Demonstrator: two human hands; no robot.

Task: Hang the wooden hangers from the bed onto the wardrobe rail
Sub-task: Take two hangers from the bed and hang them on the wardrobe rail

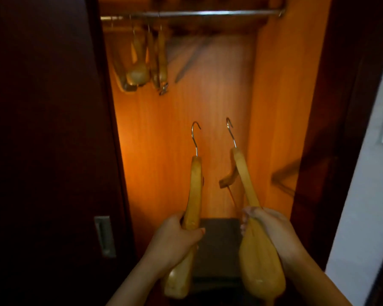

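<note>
I see the open wardrobe point(208, 129), its rail point(219, 13) at twelve o'clock, bare on its right stretch. Three hung hangers point(148, 60) cluster at eleven. My left hand point(175, 241) is wrapped around one wooden hanger point(195, 191), my right hand point(272, 226) around another point(245, 180); both hooks point up, well below the rail.

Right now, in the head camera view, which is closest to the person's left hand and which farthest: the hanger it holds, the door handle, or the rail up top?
1. The hanger in the left hand: gripped, touching.
2. The door handle: to the left, on the dark door.
3. The rail: high above, across the wardrobe top.
</note>
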